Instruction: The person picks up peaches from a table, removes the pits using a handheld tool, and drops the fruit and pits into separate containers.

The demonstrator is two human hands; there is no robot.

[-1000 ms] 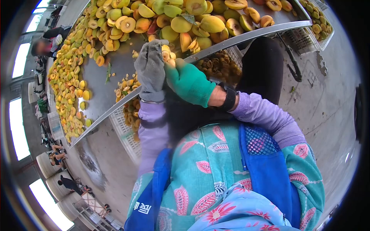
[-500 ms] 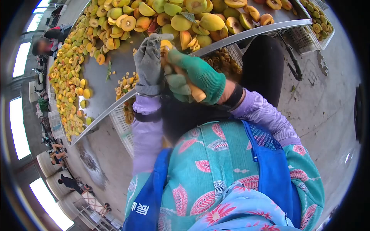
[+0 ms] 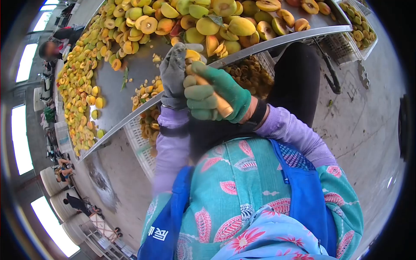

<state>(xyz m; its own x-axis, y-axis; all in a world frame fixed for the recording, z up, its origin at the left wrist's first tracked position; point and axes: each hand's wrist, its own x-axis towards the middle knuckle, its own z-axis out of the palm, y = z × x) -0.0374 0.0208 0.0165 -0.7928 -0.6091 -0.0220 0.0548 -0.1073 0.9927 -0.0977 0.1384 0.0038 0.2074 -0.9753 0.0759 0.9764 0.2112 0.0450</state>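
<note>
My left hand, in a grey glove, is closed around a yellow peach half over the near rim of a metal table. My right hand, in a green glove, grips a tool by its wooden handle, whose butt sticks out below the fist. The tool's working end is hidden at the peach half, where both hands meet. Many halved peaches lie heaped on the table just beyond.
Beneath the table edge, a crate holds dark brown cut pieces. A white plastic crate stands lower left, another crate of fruit at upper right. A black hooked bar hangs near my knee. People are at far left.
Both hands remain together at the peach half. My left hand has shifted slightly right and down, and my right fist has turned a little, showing more of its fingers.
</note>
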